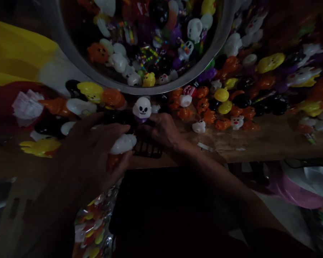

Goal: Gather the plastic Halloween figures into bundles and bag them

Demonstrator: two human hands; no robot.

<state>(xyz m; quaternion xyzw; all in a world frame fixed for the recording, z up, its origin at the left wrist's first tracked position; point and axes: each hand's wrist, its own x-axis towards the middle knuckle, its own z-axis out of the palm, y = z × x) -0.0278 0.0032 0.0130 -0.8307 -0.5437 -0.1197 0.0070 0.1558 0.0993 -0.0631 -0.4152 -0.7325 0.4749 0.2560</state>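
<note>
In the left hand (pixel 94 152) rests a white-and-orange toy (pixel 123 144).

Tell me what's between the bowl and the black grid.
Head view: the skull toy and part of the right hand lie between the bowl and grid.

We are looking at a basin (pixel 148 90) with a smooth metal rim, gleaming dully. The skull figure (pixel 143 108) and the white-topped figure (pixel 123 143) are showing smooth, glossy plastic. We are seeing matt paper in the slips (pixel 28 105) and streaky wood in the tabletop (pixel 247 141).
</note>
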